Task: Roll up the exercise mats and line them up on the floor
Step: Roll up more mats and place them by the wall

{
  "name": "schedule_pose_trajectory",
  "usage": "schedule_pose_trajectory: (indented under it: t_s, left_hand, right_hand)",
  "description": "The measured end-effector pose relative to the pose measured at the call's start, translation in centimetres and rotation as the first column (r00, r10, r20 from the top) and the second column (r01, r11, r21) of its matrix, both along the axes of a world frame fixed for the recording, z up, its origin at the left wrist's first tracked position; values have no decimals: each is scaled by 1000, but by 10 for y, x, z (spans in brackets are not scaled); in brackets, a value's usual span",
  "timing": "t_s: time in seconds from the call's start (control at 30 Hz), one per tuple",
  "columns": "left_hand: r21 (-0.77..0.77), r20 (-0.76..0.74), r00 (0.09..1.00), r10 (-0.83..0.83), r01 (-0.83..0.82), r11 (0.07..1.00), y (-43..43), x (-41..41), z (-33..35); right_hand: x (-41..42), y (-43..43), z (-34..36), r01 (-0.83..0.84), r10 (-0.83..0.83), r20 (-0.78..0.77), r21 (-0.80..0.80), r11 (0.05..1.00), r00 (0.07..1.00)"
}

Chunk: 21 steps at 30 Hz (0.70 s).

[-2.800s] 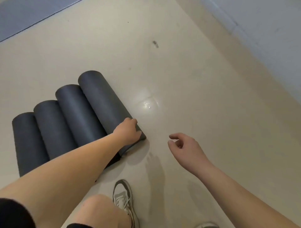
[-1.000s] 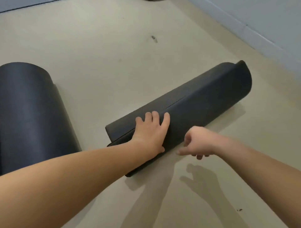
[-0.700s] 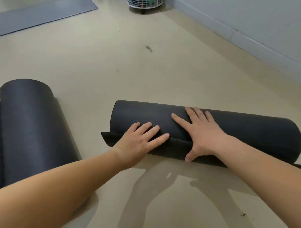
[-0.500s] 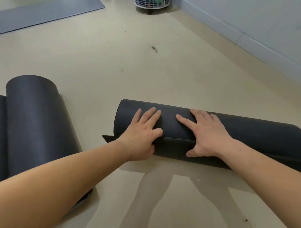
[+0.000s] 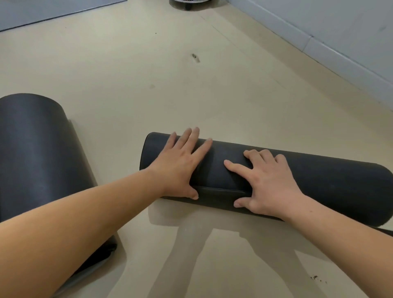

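Lying across the lower middle of the frame, a dark grey rolled exercise mat (image 5: 323, 183) rests on the beige floor (image 5: 212, 95) with its long axis running from centre-left to the right edge, dipping slightly toward the lower right; its left end faces the centre-left of the frame, and its loose outer edge shows as a seam along the near side between the two hands. Two rolled mats can be counted: this one, and a second rolled mat (image 5: 36, 153) at the left edge, well apart from it, whose long axis runs from the middle left down toward the lower left, partly hidden by the left forearm. Both hands press on the first roll. The left hand (image 5: 180, 166) lies flat near the roll's left end, fingers stretched out and slightly spread over the top, thumb tucked down on the near side by the seam. The right hand (image 5: 268, 185) sits just to its right, fingers bent and splayed over the curve, thumb low on the near face. Neither hand closes around the mat; both are spread, palms down, pressing on it. Bare forearms enter from the lower left and lower right. A flat grey mat (image 5: 53, 10) shows at the upper left, a wheeled white basket (image 5: 187, 2) at the top edge, and a pale grey wall (image 5: 340, 25) at the upper right.
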State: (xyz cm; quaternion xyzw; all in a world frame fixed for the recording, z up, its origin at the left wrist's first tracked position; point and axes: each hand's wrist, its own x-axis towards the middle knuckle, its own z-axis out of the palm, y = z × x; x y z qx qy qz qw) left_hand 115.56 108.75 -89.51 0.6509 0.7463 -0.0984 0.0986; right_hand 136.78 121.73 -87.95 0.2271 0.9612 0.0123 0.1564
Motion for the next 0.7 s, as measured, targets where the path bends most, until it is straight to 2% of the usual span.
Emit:
schedule_pose_trajectory:
  t_s: [0.1, 0.27, 0.4, 0.5, 0.53, 0.57, 0.6, 0.63, 0.7]
  left_hand:
    - [-8, -55, 998, 28, -29, 1000, -4, 4, -1]
    - [152, -107, 992, 61, -44, 987, -61, 36, -31]
    - [335, -99, 995, 1, 32, 942, -123, 65, -60]
    - [455, -11, 992, -126, 117, 883, -133, 42, -38]
    - [429, 20, 998, -58, 44, 902, -130, 31, -27]
    - [352, 69, 993, 99, -117, 929, -125, 20, -16]
    - [220, 115, 944, 309, -327, 919, -120, 12, -6]
    - [93, 160, 861, 483, -501, 861, -118, 7, 1]
    - [-84, 229, 738, 634, -634, 769, -116, 7, 4]
  right_hand:
    - [-1, -16, 3, -31, 30, 37, 31, 999, 999]
    - [-11, -6, 26, -15, 13, -12, -114, 993, 1000]
    - [-15, -14, 14, -23, 77, 230, -226, 974, 970]
    - [-14, -26, 0, -96, 147, 268, -194, 976, 952]
    - [-13, -27, 0, -97, 145, 253, -194, 976, 957]
    - [-12, -28, 1, -93, 139, 239, -196, 976, 961]
    - [-10, -28, 0, -89, 134, 234, -196, 977, 963]
    - [-9, -29, 0, -88, 133, 237, -191, 978, 962]
    - [-9, -28, 0, -84, 138, 265, -207, 975, 954]
